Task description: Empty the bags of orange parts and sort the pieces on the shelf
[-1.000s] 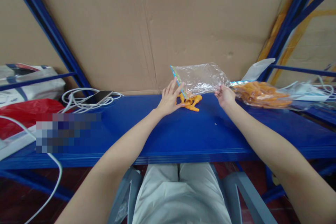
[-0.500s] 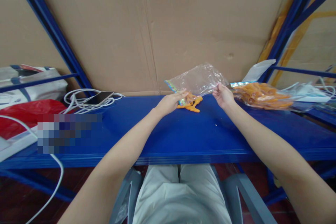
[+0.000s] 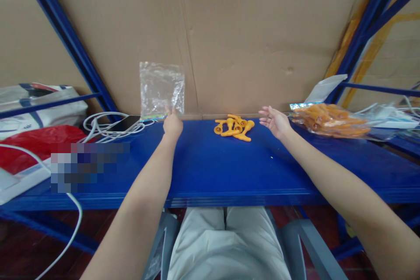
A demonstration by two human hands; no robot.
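Note:
My left hand (image 3: 172,124) is closed on the lower right corner of a clear plastic bag (image 3: 161,85). The bag stands up against the cardboard, a coloured strip along its bottom edge. On the blue shelf between my hands lies a small pile of orange plastic pieces (image 3: 233,127), with cup-like ends and thin stems. To the right of the pile, my right hand (image 3: 275,121) is held with its fingers apart and nothing in them. Beside it lies a clear bag full of similar orange pieces (image 3: 331,120).
A tall cardboard sheet (image 3: 243,43) backs the blue shelf (image 3: 210,170). At left lie a phone (image 3: 126,123), a coiled white cable (image 3: 95,124) and a red bag (image 3: 42,144). Blue metal posts (image 3: 70,52) rise at both sides.
My left hand has moved left with the clear bag, away from the orange pieces, which now lie uncovered. My right hand has let go of the bag and opened.

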